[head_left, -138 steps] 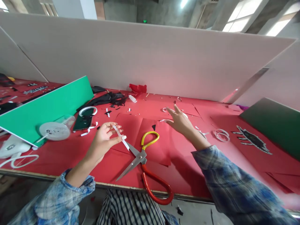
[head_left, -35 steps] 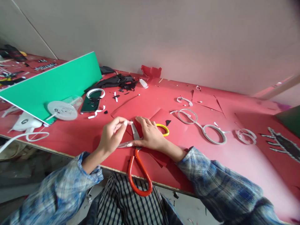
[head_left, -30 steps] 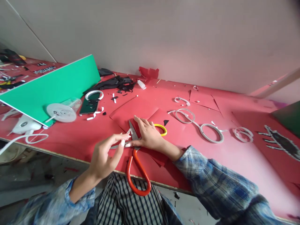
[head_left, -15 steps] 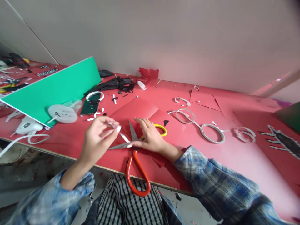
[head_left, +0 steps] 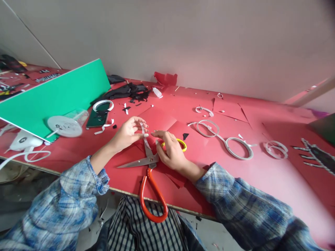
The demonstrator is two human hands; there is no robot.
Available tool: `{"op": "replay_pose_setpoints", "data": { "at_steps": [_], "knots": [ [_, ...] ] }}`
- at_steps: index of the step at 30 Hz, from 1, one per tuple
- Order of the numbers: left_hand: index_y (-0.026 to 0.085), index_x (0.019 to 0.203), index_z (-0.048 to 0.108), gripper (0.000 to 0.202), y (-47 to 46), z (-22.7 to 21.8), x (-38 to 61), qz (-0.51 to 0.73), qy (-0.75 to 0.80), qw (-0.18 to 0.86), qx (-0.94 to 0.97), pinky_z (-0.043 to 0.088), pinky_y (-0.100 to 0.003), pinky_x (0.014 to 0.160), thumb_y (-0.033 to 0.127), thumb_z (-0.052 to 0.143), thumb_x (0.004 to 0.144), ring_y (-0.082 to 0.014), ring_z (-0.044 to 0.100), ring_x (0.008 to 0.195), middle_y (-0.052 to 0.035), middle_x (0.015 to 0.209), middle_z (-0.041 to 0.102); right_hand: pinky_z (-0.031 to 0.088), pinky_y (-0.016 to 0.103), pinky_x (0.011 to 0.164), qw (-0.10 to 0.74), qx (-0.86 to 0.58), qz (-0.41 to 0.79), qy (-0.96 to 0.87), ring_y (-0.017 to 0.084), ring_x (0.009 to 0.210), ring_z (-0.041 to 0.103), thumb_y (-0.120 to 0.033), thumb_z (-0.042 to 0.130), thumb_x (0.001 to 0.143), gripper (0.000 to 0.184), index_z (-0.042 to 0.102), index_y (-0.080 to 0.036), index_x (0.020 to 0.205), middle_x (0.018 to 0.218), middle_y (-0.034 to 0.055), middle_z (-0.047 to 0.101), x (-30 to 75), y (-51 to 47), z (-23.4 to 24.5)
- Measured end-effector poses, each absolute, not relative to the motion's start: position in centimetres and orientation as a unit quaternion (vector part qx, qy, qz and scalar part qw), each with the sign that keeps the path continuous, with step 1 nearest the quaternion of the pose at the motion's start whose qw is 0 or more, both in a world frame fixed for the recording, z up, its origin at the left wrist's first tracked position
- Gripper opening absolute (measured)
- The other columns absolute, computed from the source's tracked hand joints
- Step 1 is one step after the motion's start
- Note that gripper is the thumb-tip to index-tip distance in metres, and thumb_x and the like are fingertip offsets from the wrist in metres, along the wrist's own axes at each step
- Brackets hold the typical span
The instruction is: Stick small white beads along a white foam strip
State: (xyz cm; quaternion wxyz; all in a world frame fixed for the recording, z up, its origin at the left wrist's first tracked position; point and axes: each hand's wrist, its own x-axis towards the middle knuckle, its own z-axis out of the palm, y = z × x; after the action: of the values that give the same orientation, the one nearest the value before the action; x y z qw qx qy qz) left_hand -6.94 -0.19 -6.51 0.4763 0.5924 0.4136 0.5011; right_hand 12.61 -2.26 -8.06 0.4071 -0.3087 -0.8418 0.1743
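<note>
My left hand [head_left: 128, 133] pinches a narrow white paper strip [head_left: 144, 136] just above the red table [head_left: 261, 181]. Its lower end hangs toward the open blades of large scissors [head_left: 149, 167] with one orange and one yellow handle. My right hand [head_left: 171, 151] rests on the scissors near the yellow loop, fingers curled, fingertips close to the strip. The orange handle sticks out over the table's front edge.
White paper rings [head_left: 237, 148] lie to the right, a black cut-out [head_left: 320, 157] at far right. A green board [head_left: 54, 96], a plastic lidded cup [head_left: 66, 123], a phone [head_left: 95, 118] and black scraps [head_left: 125, 91] sit to the left. A grey partition stands behind.
My left hand has carried the white strip forward and right, back over the scissor blades. My right hand has lifted its fingers from flat to curled beside the yellow handle.
</note>
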Motion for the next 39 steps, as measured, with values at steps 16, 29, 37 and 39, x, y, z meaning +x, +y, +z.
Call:
{"op": "replay_pose_setpoints", "data": {
  "at_steps": [16,29,37,39],
  "knots": [
    [0.02,0.091,0.045,0.034,0.1,-8.4,-7.2,0.463,0.413,0.479,0.621,0.052,-0.027,0.074,0.011,0.068,0.067,-0.0124,0.057,0.086,-0.0002,0.091,0.05,0.044,0.042,0.085,0.262,-0.299,0.194,-0.897,0.024,0.088,0.058,-0.018,0.046,0.075,0.018,0.054,-0.017,0.091,0.091,0.0096,0.064,11.9,-2.4,-7.3],
    [0.018,0.087,0.046,0.028,-0.6,-8.3,-7.2,0.523,0.463,0.388,0.602,0.049,-0.027,0.075,0.022,0.068,0.071,-0.0116,0.057,0.08,0.0007,0.083,0.053,0.041,0.05,0.098,0.303,-0.3,0.211,-0.879,0.031,0.12,0.049,-0.051,0.067,0.075,0.064,0.044,-0.015,0.122,0.122,0.0178,0.055,12.4,-1.5,-8.5],
    [0.023,0.096,0.045,0.023,-9.3,-4.9,-5.4,0.486,0.467,0.31,0.671,0.055,-0.029,0.074,0.019,0.06,0.079,-0.0141,0.06,0.083,-0.0011,0.088,0.052,0.026,0.056,0.11,0.223,-0.356,0.162,-0.893,0.033,0.14,0.025,-0.053,0.056,0.084,0.076,0.028,-0.015,0.143,0.144,0.0186,0.04,11.9,-1.6,-8.4],
    [0.025,0.096,0.045,0.026,-10.8,-3.6,-5.6,0.521,0.456,0.259,0.673,0.056,-0.03,0.074,0.018,0.062,0.077,-0.0152,0.059,0.082,-0.0019,0.09,0.051,0.026,0.056,0.11,0.226,-0.355,0.164,-0.892,0.034,0.14,0.025,-0.052,0.059,0.082,0.078,0.029,-0.014,0.143,0.144,0.0187,0.041,11.9,-1.6,-8.5]
  ]
}}
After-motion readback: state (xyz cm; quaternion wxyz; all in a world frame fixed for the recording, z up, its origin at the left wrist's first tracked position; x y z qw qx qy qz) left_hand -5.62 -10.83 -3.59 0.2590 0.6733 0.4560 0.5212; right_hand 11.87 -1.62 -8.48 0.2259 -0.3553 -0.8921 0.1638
